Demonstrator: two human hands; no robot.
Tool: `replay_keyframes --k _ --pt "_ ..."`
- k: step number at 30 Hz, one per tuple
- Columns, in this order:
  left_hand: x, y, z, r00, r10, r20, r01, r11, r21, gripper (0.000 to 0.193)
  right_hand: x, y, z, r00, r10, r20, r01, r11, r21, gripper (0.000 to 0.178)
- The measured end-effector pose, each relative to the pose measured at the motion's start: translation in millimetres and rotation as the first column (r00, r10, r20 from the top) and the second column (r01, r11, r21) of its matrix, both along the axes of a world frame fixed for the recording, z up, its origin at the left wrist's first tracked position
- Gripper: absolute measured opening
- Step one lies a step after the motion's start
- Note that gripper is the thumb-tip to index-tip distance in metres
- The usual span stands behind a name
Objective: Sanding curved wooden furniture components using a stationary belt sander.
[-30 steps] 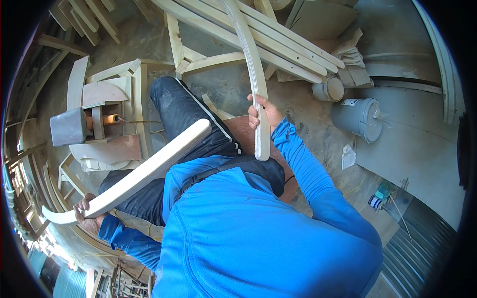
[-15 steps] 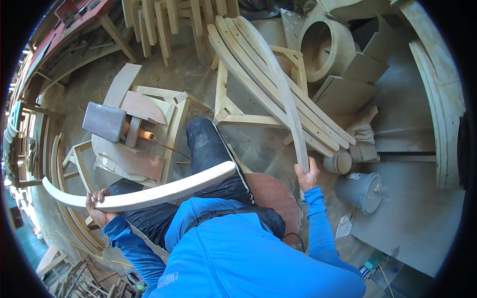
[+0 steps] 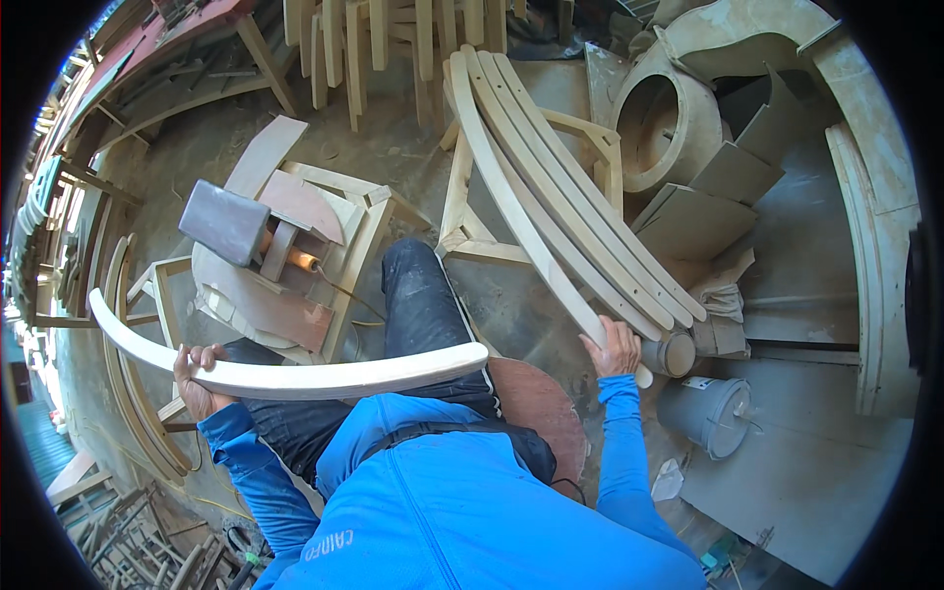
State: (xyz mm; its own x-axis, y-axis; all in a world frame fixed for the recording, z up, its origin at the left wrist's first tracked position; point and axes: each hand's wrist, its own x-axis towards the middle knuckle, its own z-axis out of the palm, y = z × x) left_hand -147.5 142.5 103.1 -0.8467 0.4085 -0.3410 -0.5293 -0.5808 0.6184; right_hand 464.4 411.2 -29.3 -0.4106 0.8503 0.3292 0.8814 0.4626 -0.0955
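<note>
In the head view, the right hand, at 4 o'clock, has its grip wrapped around a long, pale, gently curved wooden strip close to the strip's near end. The strip runs from there up toward 12 o'clock, along the left edge of a fanned stack of similar pale, curved wooden strips on an angular, pale wooden frame. Whether it rests on them, I cannot tell.

The left hand, between 8 and 9 o'clock, has its grip closed around a curved, whitish wooden piece that spans the dark trousers.

1 second ago the right-hand strip reached down to the waist, and 0.5 seconds ago it crossed over the stack; now it lies beside it. The whitish piece has swung from a steep slant to nearly level. As I judge it, the right-hand strip is now roughly in line with the stacked ones, the whitish piece stays well apart, and neither grip has let go.
</note>
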Motion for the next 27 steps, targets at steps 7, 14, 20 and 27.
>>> replay_keyframes --k 7,14,20,27 --pt "-3 -10 -6 1.0 -0.004 -0.006 0.003 0.999 -0.038 0.017 8 61 0 0.997 -0.032 0.074 0.032 0.999 -0.001 0.058" --pt "13 -13 3 0.992 0.122 0.014 -0.12 0.986 -0.117 0.018 -42 79 -7 0.963 -0.191 -0.191 0.178 0.981 -0.081 0.053" --pt "64 78 0 0.995 0.096 0.028 -0.091 0.988 -0.127 0.011 -185 10 103 0.811 0.408 -0.42 -0.542 0.795 -0.273 0.078" --pt "116 121 1 0.952 -0.302 -0.047 0.294 0.947 -0.129 0.043 -240 -44 99 0.687 0.552 -0.473 -0.697 0.683 -0.216 0.039"
